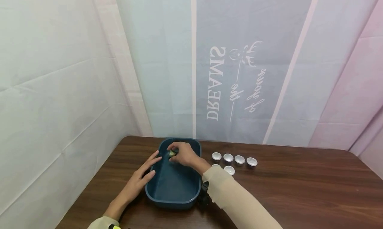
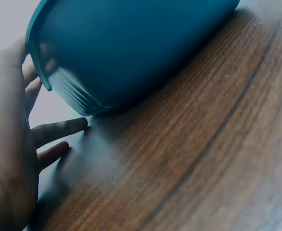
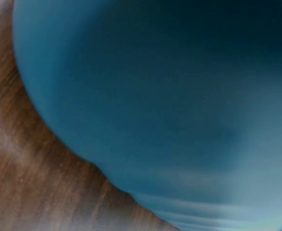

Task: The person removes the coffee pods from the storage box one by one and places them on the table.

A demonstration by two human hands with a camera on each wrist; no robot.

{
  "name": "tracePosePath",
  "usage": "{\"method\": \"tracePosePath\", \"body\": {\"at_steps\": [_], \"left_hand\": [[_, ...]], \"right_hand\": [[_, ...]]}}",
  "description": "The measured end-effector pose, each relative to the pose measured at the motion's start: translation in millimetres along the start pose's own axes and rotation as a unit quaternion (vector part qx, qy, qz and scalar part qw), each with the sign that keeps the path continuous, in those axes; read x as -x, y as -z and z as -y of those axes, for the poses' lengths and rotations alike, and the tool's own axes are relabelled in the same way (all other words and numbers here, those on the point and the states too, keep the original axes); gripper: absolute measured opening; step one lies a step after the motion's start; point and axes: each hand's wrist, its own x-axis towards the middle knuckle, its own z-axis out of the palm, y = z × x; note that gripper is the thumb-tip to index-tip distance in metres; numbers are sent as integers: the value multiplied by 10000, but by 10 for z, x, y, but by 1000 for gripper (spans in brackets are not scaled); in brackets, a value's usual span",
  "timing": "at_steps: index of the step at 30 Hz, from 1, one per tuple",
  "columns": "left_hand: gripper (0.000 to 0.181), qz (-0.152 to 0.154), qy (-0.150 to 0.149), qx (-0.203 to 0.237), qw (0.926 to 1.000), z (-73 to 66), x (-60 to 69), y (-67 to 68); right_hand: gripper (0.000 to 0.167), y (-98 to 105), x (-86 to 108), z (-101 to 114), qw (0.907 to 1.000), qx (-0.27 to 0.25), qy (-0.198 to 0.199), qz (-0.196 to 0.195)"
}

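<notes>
A dark blue rectangular bin (image 1: pixel 173 201) stands on the brown wooden table. Over its far end, my right hand (image 1: pixel 185 154) pinches a small greenish-yellow object (image 1: pixel 172 153) between thumb and fingers. Its kind cannot be told, since the fingers cover much of it. My left hand (image 1: pixel 140 178) rests against the bin's left side, fingers spread and fairly straight, some at the rim. From the left wrist, the left hand (image 2: pixel 8 134) shows beside the bin's ribbed corner (image 2: pixel 76 94), two fingertips low near the tabletop. Only the bin's blue wall (image 3: pixel 155 120) and wood appear in the right wrist view.
To the bin's right, several small silvery-white cups (image 1: pixel 228 157) stand in a back row, with a nearer cup (image 1: pixel 229 170) and another partly behind the right sleeve (image 1: pixel 239 195). A printed curtain (image 1: pixel 239 89) hangs behind the table (image 1: pixel 299 179); white cloth (image 1: pixel 60 89) hangs at left.
</notes>
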Motion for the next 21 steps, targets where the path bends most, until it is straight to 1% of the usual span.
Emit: {"method": "tracePosePath", "body": {"at_steps": [6, 11, 16, 21], "left_hand": [[46, -53, 1, 10, 10000, 1, -5, 0], [47, -61, -21, 19, 10000, 6, -5, 0], [49, -67, -23, 36, 10000, 22, -1, -9], [50, -76, 21, 53, 10000, 22, 7, -10]], "right_hand": [[32, 1, 6, -14, 9996, 216, 128, 124], [30, 0, 11, -11, 9984, 374, 223, 373], [27, -16, 17, -13, 9970, 320, 297, 643], [25, -34, 12, -34, 9960, 298, 340, 772]]}}
